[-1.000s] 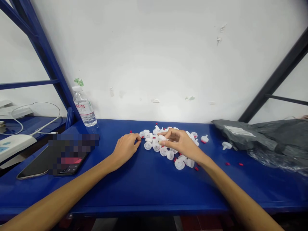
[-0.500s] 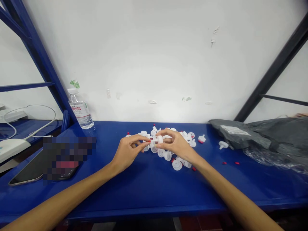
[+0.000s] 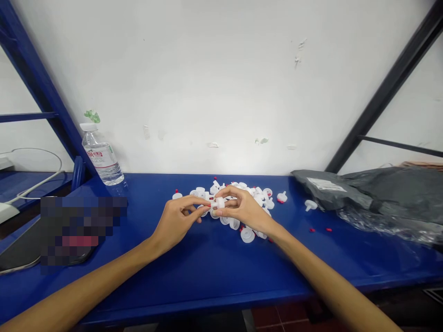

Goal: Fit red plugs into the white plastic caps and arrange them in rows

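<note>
Gripping a white funnel-shaped plastic piece [image 3: 220, 203] mid-frame, my right hand [image 3: 247, 211] sets the piece's long axis nearly level, its narrow stem [image 3: 214, 204] pointing left at the small red plastic tip [image 3: 209, 204] pinched in my left hand [image 3: 175, 223]; from my remote camera I can't tell whether they touch. At frame left, a clear plastic bottle [image 3: 101, 158] holds water [image 3: 112, 177]; at frame right, I can't see inside the dark grey plastic bag [image 3: 391, 193].

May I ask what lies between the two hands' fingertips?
The head view shows a white piece in the right hand and a red bit in the left hand.
</note>
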### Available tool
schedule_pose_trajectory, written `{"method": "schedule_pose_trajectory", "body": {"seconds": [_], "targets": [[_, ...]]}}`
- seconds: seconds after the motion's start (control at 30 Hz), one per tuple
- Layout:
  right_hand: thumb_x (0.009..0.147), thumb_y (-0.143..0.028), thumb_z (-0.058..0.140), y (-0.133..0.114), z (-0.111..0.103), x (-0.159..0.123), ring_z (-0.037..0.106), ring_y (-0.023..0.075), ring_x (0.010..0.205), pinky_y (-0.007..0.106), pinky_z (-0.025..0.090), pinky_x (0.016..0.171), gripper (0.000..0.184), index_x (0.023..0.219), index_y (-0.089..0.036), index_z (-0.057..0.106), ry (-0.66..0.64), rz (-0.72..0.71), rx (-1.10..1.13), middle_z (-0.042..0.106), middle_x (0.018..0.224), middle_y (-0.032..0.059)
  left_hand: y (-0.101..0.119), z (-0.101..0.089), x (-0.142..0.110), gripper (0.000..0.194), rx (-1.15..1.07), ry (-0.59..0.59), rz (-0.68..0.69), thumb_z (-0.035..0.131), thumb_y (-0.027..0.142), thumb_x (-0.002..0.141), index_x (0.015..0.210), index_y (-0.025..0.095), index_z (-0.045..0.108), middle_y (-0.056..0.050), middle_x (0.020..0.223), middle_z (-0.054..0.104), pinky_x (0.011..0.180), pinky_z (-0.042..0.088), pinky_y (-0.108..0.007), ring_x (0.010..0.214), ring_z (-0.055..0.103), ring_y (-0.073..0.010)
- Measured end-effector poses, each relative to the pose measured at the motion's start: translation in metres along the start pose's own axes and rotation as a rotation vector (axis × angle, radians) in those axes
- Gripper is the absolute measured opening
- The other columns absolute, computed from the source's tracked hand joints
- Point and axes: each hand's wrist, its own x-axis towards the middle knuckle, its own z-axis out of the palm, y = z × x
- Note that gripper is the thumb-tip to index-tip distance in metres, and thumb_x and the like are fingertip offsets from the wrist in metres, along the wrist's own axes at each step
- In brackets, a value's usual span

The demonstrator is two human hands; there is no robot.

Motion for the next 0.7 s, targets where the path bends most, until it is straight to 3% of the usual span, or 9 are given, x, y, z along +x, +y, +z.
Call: {"method": "schedule_pose_trajectory", "body": {"seconds": [0.17,0.37,0.5,0.7], "targets": [[0.069,-0.034,0.087,-0.0014,-0.0028,-0.0014,0.072,0.0182,0.086,0.029,0.06,0.073,0.04,0.102,-0.022,0.067,-0.024,-0.004,-0.008,0.07,0.1,0.0031,0.0048,-0.0013,0.0026,0.018,-0.174,-0.063,-0.054,0.076,0.034,0.081,0.088,0.018,0.079,-0.006,0.09,0.076,0.049,0.05,-0.022,0.052,0.063,-0.0102],[0.066,-0.032,0.089,-0.0032,-0.0037,-0.0035,0.073,0.0213,0.089,0.036,0.061,0.081,0.04,0.099,-0.021,0.07,-0.069,0.015,-0.003,0.075,0.092,0.0035,0.0078,-0.0043,0.0043,0.018,-0.254,-0.135,-0.196,0.084,0.031,0.07,0.08,0.016,0.079,-0.006,0.072,0.074,0.041,0.043,-0.021,0.047,0.064,-0.0134],[0.061,-0.031,0.091,-0.0009,-0.0017,-0.004,0.072,0.02,0.09,0.036,0.06,0.087,0.038,0.093,-0.02,0.073,-0.047,-0.021,-0.038,0.074,0.093,0.0033,0.0029,-0.0039,0.0029,0.017,-0.293,-0.166,-0.219,0.084,0.029,0.069,0.077,0.015,0.079,-0.008,0.078,0.076,0.041,0.042,-0.021,0.047,0.064,-0.0127],[0.058,-0.034,0.092,-0.0039,0.0027,-0.0069,0.071,0.0208,0.089,0.036,0.059,0.084,0.042,0.092,-0.018,0.074,-0.038,0.038,-0.06,0.073,0.09,0.0044,-0.0003,-0.0041,-0.0001,0.014,-0.336,-0.176,-0.231,0.084,0.026,0.069,0.074,0.014,0.078,-0.007,0.075,0.076,0.043,0.043,-0.022,0.047,0.062,-0.0116]]}}
